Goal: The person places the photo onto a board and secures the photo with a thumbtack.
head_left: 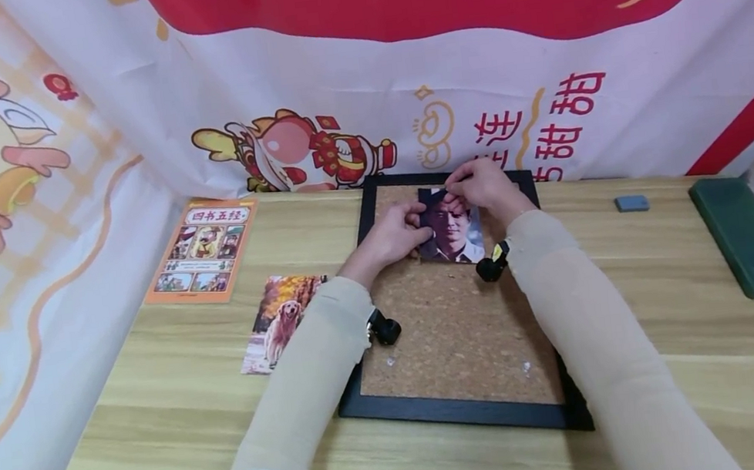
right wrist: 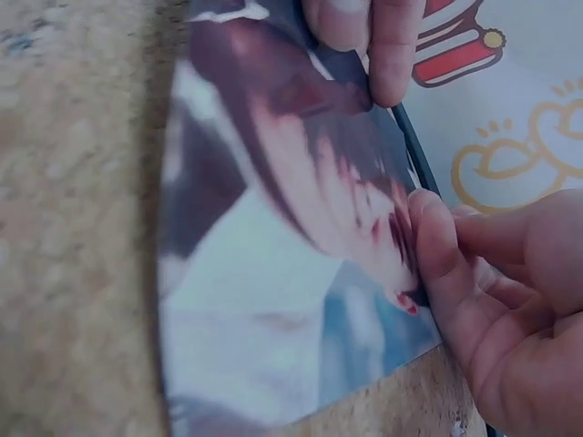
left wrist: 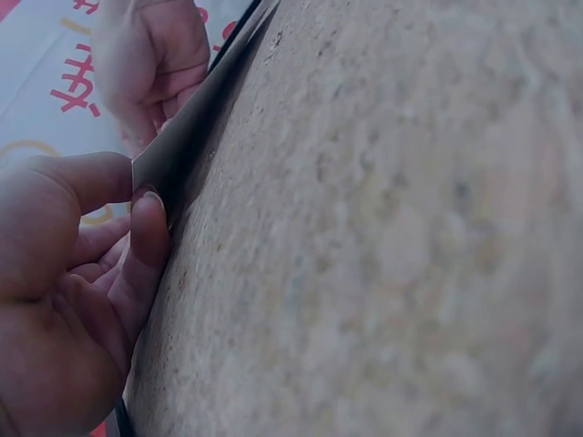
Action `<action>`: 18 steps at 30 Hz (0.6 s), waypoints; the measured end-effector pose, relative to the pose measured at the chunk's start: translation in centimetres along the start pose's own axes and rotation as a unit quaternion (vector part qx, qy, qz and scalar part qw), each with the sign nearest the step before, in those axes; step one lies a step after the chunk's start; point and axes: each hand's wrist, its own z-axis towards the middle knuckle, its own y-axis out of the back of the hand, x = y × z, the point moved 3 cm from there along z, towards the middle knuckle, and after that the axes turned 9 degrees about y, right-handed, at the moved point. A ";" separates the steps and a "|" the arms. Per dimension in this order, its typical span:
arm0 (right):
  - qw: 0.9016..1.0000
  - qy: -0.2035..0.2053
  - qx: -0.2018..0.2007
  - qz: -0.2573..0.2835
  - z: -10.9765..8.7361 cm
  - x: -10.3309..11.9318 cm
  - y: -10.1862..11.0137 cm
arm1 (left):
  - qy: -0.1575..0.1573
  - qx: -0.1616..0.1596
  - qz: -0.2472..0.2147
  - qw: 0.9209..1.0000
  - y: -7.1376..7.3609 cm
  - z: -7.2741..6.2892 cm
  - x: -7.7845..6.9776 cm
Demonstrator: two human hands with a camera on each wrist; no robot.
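Note:
A portrait photo (head_left: 449, 230) is held over the upper part of a black-framed cork board (head_left: 458, 334) lying on the table. My left hand (head_left: 394, 231) pinches the photo's left edge between thumb and finger. In the left wrist view, the photo (left wrist: 182, 137) appears nearly edge-on, its lower side lifted off the cork. My right hand (head_left: 486, 187) grips the photo's top edge near the board's upper frame. Seen from the right wrist, the thumb and forefinger of this hand (right wrist: 519, 300) meet at the edge of the photo (right wrist: 255, 246).
A dog photo (head_left: 281, 316) lies left of the board, partly under the left sleeve. Behind it is an orange booklet (head_left: 204, 251). A blue eraser-like block (head_left: 632, 203) and a green case (head_left: 751, 239) are at right. Small shiny spots (head_left: 527, 367) dot the lower cork. A printed cloth (head_left: 359, 74) hangs behind.

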 end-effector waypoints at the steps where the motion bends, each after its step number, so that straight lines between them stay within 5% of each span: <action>1: 1.000 -0.010 0.000 0.001 0.1 0.0 0.1 | -0.002 0.001 -0.003 1.000 -0.1 0.0 0.0; 11: 0.997 -0.068 0.009 0.027 0.7 0.1 0.8 | -0.005 0.004 -0.004 1.000 -0.6 0.4 -0.1; 18: 0.996 -0.078 0.015 0.030 0.9 0.6 0.3 | 0.009 -0.025 0.035 0.999 -0.3 0.2 -0.1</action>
